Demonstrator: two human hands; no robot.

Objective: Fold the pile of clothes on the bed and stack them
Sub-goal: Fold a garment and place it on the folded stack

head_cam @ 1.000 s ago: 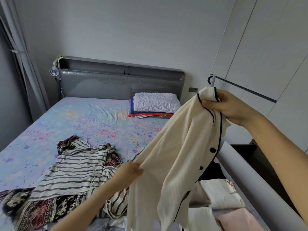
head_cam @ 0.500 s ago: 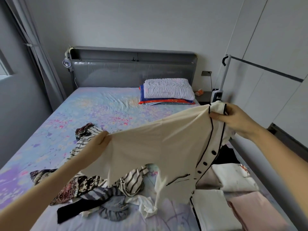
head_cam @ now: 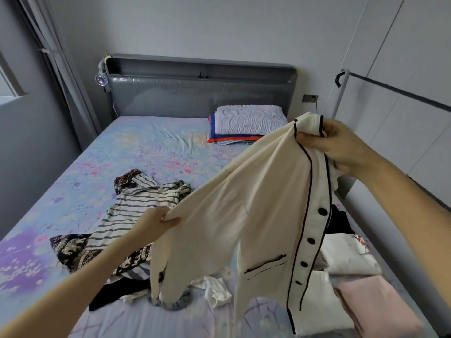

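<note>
Cream fabric, black piping, black buttons: the cream button-front shirt (head_cam: 256,203) hangs in the air over the floral-print bed sheet (head_cam: 146,147), not laid down. The right hand (head_cam: 341,147) grips the collar end, fingers curled round the cloth. The left hand (head_cam: 156,224) pinches the opposite edge, lower down. The shirt is stretched between them, unfolded, its hem dangling over the heap.

Done, as far as it shows: folded pieces sit along the right side of the bed, namely a pale pink folded garment (head_cam: 373,308), a white folded garment with a small red print (head_cam: 346,254) behind it, and a plain white folded piece (head_cam: 314,306) beside the pink one. Something black lies further back; I cannot tell if it is folded.

Left to do: this shirt, plus the loose heap with a black-and-white striped top (head_cam: 136,208), a dark patterned cloth (head_cam: 73,250) and small crumpled white scraps (head_cam: 217,291). Roughly midway, I judge.
</note>
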